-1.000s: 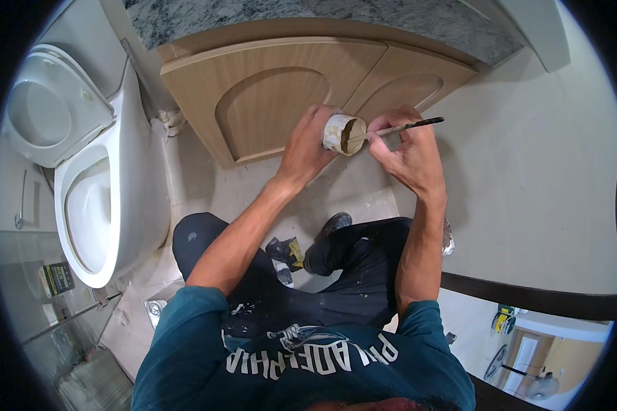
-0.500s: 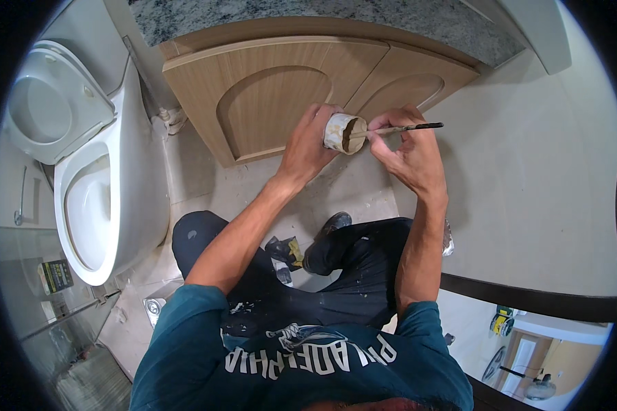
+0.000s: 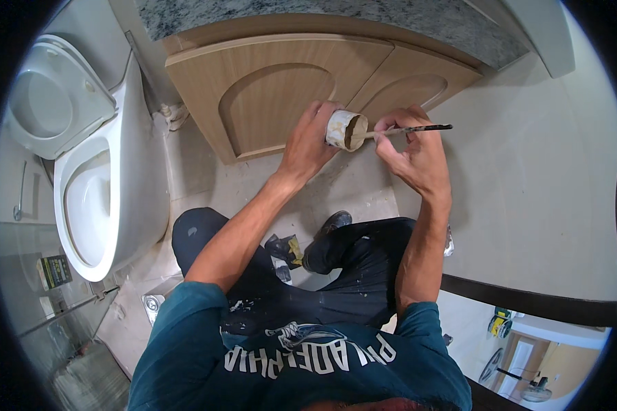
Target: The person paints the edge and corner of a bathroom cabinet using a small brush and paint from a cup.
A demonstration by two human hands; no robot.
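- Left hand wrapped around a small paint-smeared can, held tilted with its open mouth toward the right, in front of the wooden cabinet doors.
- Right hand pinching a thin brush (tip inside the can's mouth).
- Toilet off to the left, lid up.

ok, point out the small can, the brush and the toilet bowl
small can [image 3: 343, 130], head view, on its stained side wall
brush [image 3: 428, 127], head view, on the dark handle
toilet bowl [image 3: 127, 185], head view, on the white outer rim
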